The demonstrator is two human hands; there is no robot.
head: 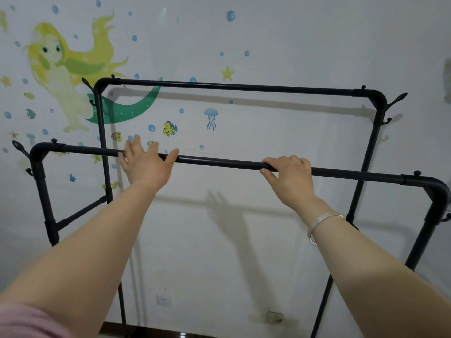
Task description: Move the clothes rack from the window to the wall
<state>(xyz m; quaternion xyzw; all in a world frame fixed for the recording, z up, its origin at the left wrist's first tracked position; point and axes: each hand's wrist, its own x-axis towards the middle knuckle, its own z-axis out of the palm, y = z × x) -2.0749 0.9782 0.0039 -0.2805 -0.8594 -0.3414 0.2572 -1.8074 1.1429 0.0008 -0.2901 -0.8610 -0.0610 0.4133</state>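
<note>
A black metal clothes rack (219, 164) with two parallel top bars stands right in front of a white wall (268, 132). Its far bar (234, 87) is close to the wall and throws a shadow on it. My right hand (290, 178) is curled around the near bar, right of its middle, with a silver bangle on the wrist. On the same bar, left of its middle, rests my left hand (146, 162), fingers spread and lifted, palm on the bar. No clothes hang on the rack.
The wall carries mermaid, fish and bubble stickers (73, 76). A white socket (164, 301) sits low on the wall, above a dark floor strip (180, 334). Small side hooks (397, 98) stick out from the rack's corners.
</note>
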